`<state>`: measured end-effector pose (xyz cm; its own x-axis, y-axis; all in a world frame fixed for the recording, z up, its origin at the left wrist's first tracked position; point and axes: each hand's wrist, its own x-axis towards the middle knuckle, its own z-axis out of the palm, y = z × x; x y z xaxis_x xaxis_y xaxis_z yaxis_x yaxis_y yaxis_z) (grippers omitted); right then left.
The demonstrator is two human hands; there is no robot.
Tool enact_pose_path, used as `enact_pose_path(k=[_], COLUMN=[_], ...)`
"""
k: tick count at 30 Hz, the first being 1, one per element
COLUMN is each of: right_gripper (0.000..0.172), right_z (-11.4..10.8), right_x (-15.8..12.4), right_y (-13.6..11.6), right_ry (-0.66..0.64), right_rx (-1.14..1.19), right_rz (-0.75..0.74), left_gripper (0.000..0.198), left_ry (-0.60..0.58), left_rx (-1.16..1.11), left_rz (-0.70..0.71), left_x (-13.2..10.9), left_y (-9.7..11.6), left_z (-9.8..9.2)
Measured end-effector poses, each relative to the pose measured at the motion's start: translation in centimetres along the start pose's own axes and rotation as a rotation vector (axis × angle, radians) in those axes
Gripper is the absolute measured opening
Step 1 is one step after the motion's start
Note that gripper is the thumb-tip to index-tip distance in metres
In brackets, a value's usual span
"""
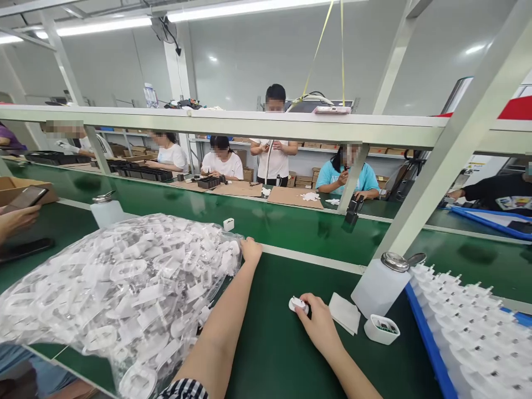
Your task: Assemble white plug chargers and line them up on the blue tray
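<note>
My right hand (320,321) is closed, with thumb and fingers pinching a small white plug cover (297,303) with pins just above the green bench. My left hand (251,251) is at the far right edge of a large clear plastic bag (158,277) full of white plastic plug parts. Its fingers are bent against the bag's edge and partly hidden. A folded white cloth (344,313) lies just right of my right hand. Beside it stands an open white charger housing (381,329) with a green circuit board inside.
A white dispenser bottle (381,285) with a metal top stands by the slanted post. At right, a blue tray (428,338) holds rows of white plugs. Another bottle (107,210) stands behind the bag. One white charger (228,224) sits on the green conveyor (291,235). Co-workers sit opposite; at left, a person's hand (19,221) holds a phone.
</note>
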<state>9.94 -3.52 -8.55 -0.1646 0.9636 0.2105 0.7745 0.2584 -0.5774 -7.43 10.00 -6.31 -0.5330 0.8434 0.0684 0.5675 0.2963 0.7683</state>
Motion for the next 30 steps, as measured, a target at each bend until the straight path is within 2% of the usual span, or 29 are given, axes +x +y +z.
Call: enact_pose_path(k=[5,10,13,16,18,21,23,27,29,30], right_gripper=[0.011,0.011,0.009,0.009,0.009,0.008,0.007,0.009,0.01,0.012], right_z=[0.2,0.3,0.4,0.6,0.7,0.7,0.7,0.6,0.2,0.0], right_x=[0.5,0.7,0.9,0.9,0.9,0.8,0.7,0.7,0.8,0.9], right_y=[0.4,0.6,0.8,1.1,1.2,1.3,1.1,1.1,1.3,1.5], right_ry=[0.008,-0.016,-0.012,-0.013,-0.004,0.024,0.038,0.068,0.131,0.183], right_rx=[-0.018,0.007,0.019,0.022,0.019,-0.006,-0.026,0.015,0.102,0.149], right_rz=[-0.022,0.013,0.028,0.008,-0.008,-0.043,-0.067,-0.1,-0.092,-0.073], left_gripper=[0.038,0.046,0.034,0.017,0.014,0.015,0.016,0.014,0.028,0.039], left_ry=[0.096,0.251,0.286,0.259,0.227,0.149,0.068,-0.117,-0.23,-0.328], left_rx=[-0.008,-0.053,-0.04,-0.027,-0.03,-0.055,-0.089,-0.166,-0.256,-0.354], left_rz=[-0.116,-0.252,-0.211,-0.138,-0.1,-0.003,0.09,0.253,0.289,0.299], left_x=[3.9,7.3,8.8,9.6,9.5,8.0,6.0,0.1,-3.4,-5.0], left_y=[0.6,0.9,0.4,-0.2,-0.3,0.3,1.1,2.4,2.3,2.0], left_z=[1.4,2.8,3.1,2.8,2.6,2.4,2.7,3.6,3.8,3.8])
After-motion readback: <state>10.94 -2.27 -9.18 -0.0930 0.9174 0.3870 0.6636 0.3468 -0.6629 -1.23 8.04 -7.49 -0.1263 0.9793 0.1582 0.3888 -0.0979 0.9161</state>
